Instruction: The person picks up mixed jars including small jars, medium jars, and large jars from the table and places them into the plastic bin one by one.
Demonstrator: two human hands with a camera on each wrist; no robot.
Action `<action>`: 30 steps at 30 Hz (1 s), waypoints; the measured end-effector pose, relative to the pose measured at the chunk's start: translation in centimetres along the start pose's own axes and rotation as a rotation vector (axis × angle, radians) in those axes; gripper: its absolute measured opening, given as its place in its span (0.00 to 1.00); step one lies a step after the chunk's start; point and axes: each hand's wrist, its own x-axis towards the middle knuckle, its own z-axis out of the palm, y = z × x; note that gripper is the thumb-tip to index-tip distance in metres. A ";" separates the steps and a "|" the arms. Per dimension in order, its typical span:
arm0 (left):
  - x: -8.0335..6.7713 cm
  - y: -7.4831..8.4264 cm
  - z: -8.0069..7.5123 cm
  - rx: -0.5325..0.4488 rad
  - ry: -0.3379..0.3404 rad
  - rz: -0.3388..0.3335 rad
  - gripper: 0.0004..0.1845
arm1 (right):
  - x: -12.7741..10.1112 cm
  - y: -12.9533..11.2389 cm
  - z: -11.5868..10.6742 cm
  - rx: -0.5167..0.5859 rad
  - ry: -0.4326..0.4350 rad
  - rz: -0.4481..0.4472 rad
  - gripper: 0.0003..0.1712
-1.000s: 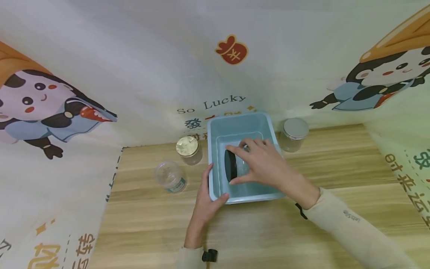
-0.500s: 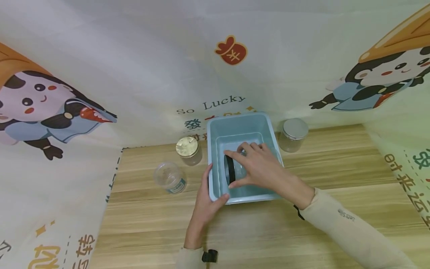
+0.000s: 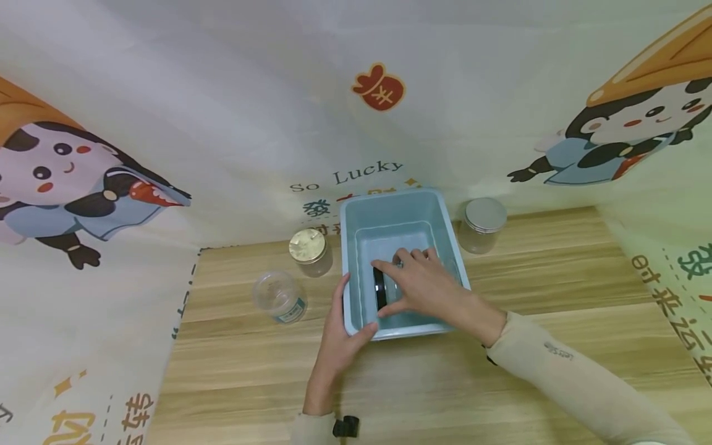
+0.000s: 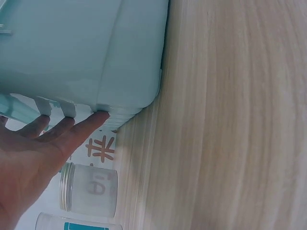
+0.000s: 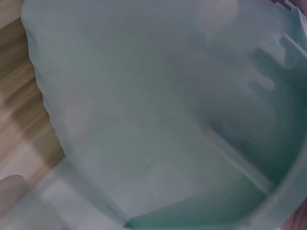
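Note:
In the head view, a clear jar with a black lid [image 3: 380, 290] lies on its side low inside the blue plastic basin [image 3: 389, 335]. My right hand [image 3: 425, 284] grips this jar from above, thumb and fingers spread across its lid end; the hand covers much of its body. At the basin's near left corner, my left hand [image 3: 339, 337] holds the rim, with the thumb over the edge. The left wrist view shows the left hand [image 4: 33, 158] with its fingertips against the basin's outside [image 4: 72, 57]. Mostly the basin's wall [image 5: 120, 96] fills the right wrist view.
Left of the basin stand a jar with a gold lid [image 3: 308, 246] and a clear lidless-looking container with a teal label [image 3: 280, 296]. A silver-lidded jar [image 3: 483, 224] stands to the right. A printed cloth [image 3: 250, 123] backs the wooden table [image 3: 233, 371].
My right hand has lowered the black-lidded jar a little, toward the basin's near side, and the lid's flat face shows less. The left hand keeps its hold on the rim.

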 end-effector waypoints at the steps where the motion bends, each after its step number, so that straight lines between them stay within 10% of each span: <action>1: 0.1 0.0 0.0 -0.003 0.001 0.003 0.52 | 0.0 0.0 0.1 0.000 -0.001 0.000 0.56; 30: -0.3 0.2 0.2 0.030 0.019 -0.008 0.49 | 0.2 -0.7 1.8 0.062 -0.212 0.096 0.56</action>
